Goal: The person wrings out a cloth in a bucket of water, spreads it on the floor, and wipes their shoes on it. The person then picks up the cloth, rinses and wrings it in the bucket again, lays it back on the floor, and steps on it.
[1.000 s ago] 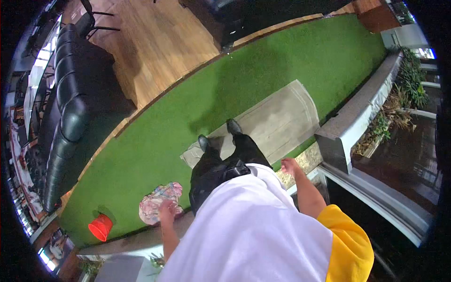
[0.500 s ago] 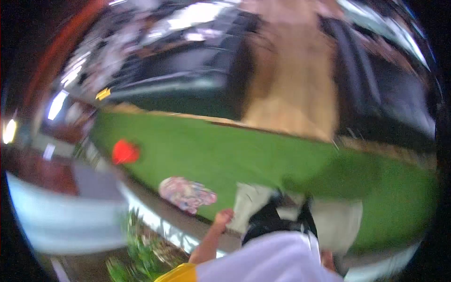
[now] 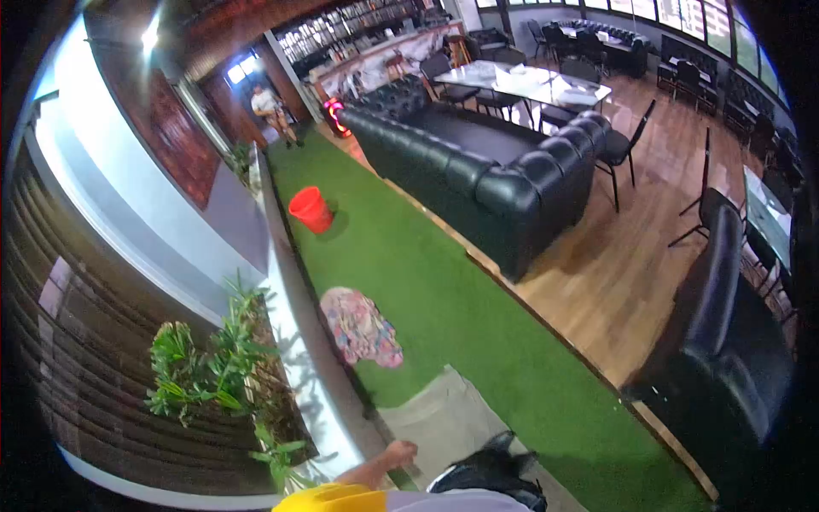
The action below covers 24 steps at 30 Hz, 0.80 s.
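My left hand [image 3: 399,454] hangs at my side above a beige mat [image 3: 444,410], its fingers curled in, with nothing visible in it. The mat lies on green artificial turf, and my dark shoes and lower body [image 3: 490,474] are over it. Just ahead, nearest that hand, a crumpled pink patterned cloth [image 3: 361,328] lies on the turf. Farther along the strip stands a red bucket [image 3: 310,210]; its contents cannot be made out. My right hand is out of the frame.
A white-edged planter [image 3: 294,367] with green plants [image 3: 209,358] runs along the left. Black tufted sofas [image 3: 478,171] and a raised wood floor [image 3: 623,282] line the right. Beyond are a white table [image 3: 520,83] and chairs. A person [image 3: 271,111] is at the far end.
My view has swung left and lifted, now looking along the turf strip, and is sharper. My right hand has left the frame. The cloth and bucket lie as before.
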Available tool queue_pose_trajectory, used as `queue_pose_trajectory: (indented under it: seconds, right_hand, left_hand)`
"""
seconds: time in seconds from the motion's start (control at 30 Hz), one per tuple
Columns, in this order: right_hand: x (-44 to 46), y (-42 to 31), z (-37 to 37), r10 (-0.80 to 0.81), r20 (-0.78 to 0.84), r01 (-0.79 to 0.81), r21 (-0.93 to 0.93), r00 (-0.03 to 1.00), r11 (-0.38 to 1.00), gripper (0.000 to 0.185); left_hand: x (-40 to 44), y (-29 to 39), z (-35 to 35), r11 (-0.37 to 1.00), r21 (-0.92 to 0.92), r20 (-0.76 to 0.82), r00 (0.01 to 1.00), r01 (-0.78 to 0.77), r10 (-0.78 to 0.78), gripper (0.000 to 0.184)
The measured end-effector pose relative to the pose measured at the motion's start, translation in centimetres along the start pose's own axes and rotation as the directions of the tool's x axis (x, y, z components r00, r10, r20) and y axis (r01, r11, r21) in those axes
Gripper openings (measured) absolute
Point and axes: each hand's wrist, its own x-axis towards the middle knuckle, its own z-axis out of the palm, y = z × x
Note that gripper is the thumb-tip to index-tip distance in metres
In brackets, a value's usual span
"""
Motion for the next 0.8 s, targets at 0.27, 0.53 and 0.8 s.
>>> queue_pose_trajectory:
  seconds: [0.27, 0.53, 0.8]
  right_hand:
    - [-0.4, -2.4, -3.3, -0.077, 0.016, 0.077, -0.06, 0.997, 0.995, 0.025]
    - [1.5, -2.0, -11.0, -0.092, 0.034, 0.094, -0.071, 0.995, 0.993, 0.02]
    - [1.2, 0.3, -16.9, -0.065, -0.023, 0.064, -0.048, 0.998, 0.997, 0.017]
  left_hand:
    - [-1.3, 9.6, 2.5, 0.388, -0.917, -0.101, 0.888, 0.091, -0.448, 0.034]
    - [-6.7, 14.1, 14.1, 0.424, -0.898, -0.061, 0.924, 0.114, -0.378, 0.036]
    - [-1.0, 17.6, 14.1, 0.757, -0.639, -0.068, 0.971, 0.135, -0.231, 0.031]
